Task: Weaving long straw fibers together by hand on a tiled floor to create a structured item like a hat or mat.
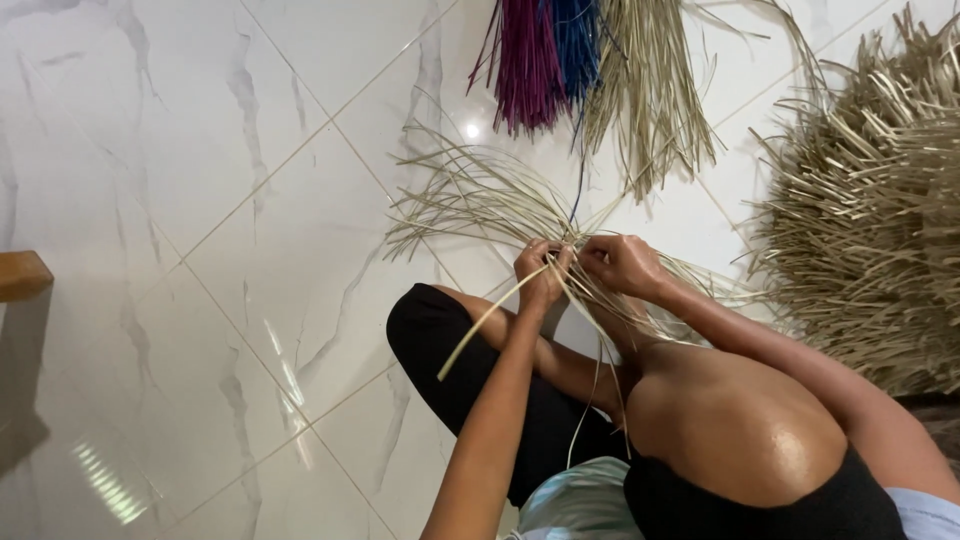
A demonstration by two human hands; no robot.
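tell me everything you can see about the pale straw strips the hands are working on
The bundle of thin, flat, pale straw-coloured strips looks like dried reed or palm leaf. The strips gather at one crossing point pinched between the left hand and right hand, and from there they fan out over the white marble-look tiled floor. Some ends trail back across the person's bent legs. One stiffer strip slants down below the left wrist.

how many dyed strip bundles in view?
2: purple bundle at top centre, blue bundle just right of it. Tops are cut off by the frame; more may be hidden.
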